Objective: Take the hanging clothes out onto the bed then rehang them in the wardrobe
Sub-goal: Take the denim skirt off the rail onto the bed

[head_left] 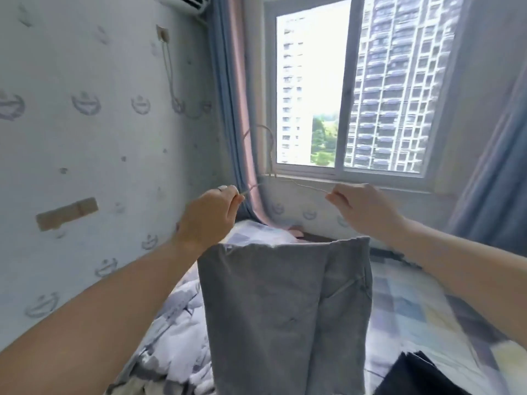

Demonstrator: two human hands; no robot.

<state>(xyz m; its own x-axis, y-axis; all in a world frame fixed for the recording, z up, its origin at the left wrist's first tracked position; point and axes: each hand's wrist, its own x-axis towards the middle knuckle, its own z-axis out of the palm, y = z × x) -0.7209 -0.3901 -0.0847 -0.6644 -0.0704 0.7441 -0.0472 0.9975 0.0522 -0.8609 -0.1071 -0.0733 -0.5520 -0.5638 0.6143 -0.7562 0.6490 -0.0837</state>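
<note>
Above bed (pixel 413 303), both hands' fingers (pixel 236 199) pinch hanger (pixel 302 184) (thin wire).

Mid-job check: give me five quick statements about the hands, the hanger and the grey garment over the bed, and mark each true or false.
1. Both hands grip the wire hanger. True: the left hand and right hand each pinch one end.
2. The grey garment is already in the wardrobe. False: it hangs below the hanger, over the bed.
3. The hanger's hook points up. True.
4. The curtain covers the window. False: it is drawn aside.
5. A dark garment is held in the right hand. False: it lies at the lower right.
</note>
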